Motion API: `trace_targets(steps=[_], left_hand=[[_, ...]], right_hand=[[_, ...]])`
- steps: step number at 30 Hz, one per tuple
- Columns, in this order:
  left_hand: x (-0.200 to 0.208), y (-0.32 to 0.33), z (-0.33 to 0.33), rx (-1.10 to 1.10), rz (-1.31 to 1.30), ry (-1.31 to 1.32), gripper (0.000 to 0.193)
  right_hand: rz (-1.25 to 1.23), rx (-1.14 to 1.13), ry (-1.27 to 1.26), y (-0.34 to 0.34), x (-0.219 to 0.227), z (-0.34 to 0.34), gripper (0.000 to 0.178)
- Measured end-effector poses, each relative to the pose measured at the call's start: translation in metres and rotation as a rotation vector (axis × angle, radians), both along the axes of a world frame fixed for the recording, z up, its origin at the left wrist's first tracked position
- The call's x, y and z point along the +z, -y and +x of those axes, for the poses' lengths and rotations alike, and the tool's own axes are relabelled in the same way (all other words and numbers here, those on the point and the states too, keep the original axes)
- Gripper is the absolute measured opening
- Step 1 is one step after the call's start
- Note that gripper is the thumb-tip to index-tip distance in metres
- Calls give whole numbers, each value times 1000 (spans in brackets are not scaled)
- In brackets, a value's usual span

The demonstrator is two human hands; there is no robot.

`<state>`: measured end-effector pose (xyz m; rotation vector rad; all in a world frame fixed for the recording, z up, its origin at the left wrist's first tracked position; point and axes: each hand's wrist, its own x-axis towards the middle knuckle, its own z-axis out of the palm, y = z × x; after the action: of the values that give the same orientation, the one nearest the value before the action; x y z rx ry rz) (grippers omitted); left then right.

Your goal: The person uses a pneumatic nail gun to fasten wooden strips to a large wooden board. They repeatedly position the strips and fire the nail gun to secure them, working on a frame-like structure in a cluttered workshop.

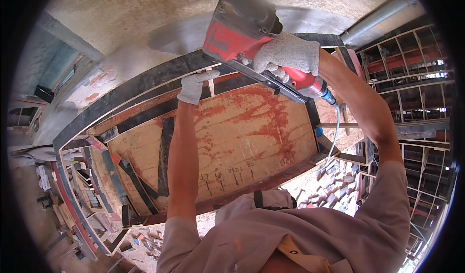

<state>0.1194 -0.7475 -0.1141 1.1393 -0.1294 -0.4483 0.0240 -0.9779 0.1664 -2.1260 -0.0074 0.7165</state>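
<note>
My right hand [286, 55], in a grey knit glove, is wrapped round the handle of a red and black nail gun [231, 39]. The tool lies across the far edge of a large wooden frame [145, 85], its long magazine [271, 81] slanting down to the right. A pale air hose [335, 135] runs from the handle's blue coupling. Also gloved, my left hand [193, 86] grips the frame's far side just left of the gun, its fingers stretching toward a thin upright wood piece [211, 88]. Inside the frame lies a tan board [232, 132] with red stains.
Dark wood strips [166, 157] rest on the board's left part. Wood offcuts [329, 190] litter the floor near me on the right. Several slatted frames [416, 72] stand stacked at right. A worn wall [145, 11] and a grey pipe [382, 19] lie beyond.
</note>
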Motion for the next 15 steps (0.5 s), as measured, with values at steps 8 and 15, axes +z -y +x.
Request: trace_targets(steps=[8, 15], left_hand=[[-19, -16, -21, 73, -187, 158, 47], [-115, -136, -195, 406, 1529, 279, 90]], right_hand=[[-67, -56, -70, -25, 15, 3, 13], [20, -170, -29, -23, -5, -13, 8]])
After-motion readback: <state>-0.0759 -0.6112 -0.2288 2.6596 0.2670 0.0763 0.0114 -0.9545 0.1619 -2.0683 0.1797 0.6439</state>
